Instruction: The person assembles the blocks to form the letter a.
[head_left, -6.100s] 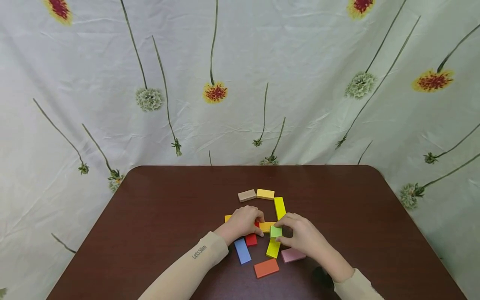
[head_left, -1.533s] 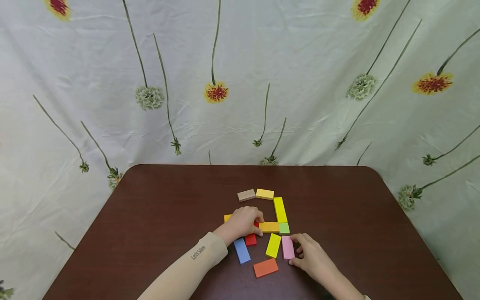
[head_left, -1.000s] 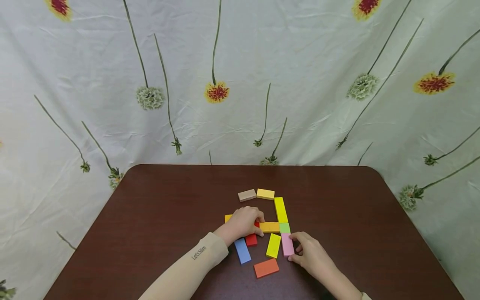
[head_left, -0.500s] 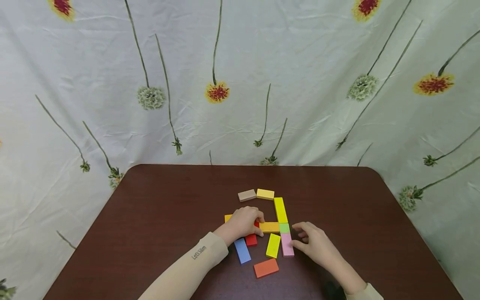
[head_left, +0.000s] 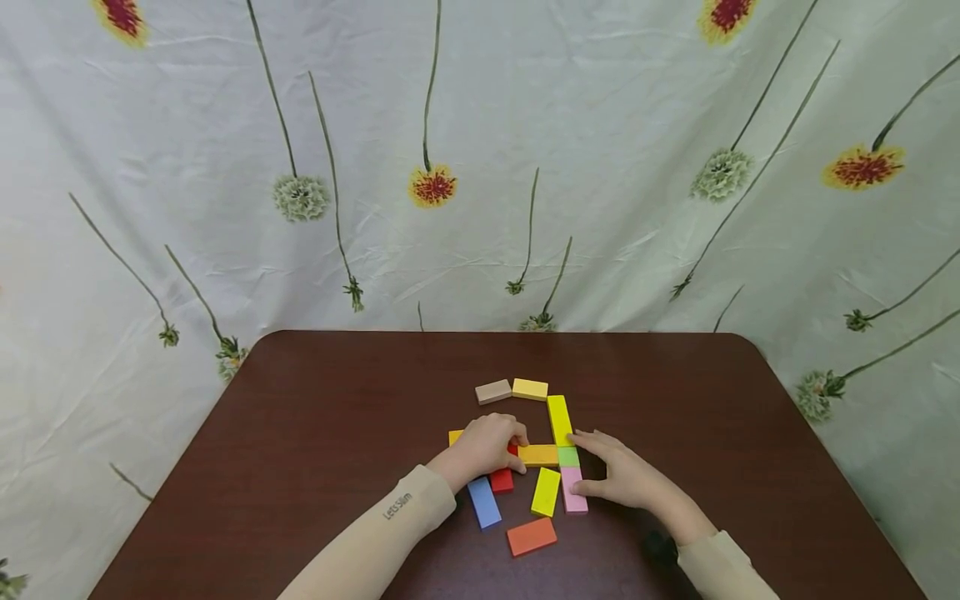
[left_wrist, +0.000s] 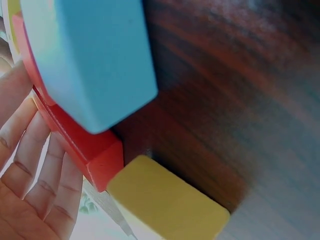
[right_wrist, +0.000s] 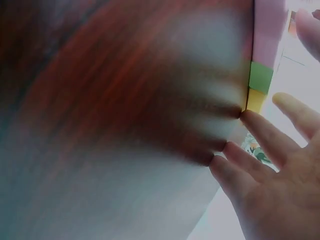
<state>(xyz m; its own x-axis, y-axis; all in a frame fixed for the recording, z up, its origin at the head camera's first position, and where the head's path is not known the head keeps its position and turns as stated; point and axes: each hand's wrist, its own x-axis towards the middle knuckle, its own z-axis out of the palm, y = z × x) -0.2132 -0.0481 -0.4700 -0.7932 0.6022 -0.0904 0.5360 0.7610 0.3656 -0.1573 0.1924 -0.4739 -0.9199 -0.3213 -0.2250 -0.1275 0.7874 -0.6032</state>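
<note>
Both sleeves are cut off by the near edge, and a dark shape under the right wrist is hard to make out. Nearest on the table lies a coral block; beyond it, a blue block leans at the left, with a short yellow block and a pink block to the right. A small red block is partly covered by the left hand, which grips a red bar between thumb and fingers, how firmly I cannot tell; most of that bar is hidden from above. The same hand covers much of an amber block at its left. The right hand is spread wide, grasping nothing, its thumb at the pink block and fingertips by the long yellow block; whether they press is unclear. Between those two sits a green block, touching an orange block. Farther off, a tan block and a pale yellow block stand end to end before a flowered cloth.
</note>
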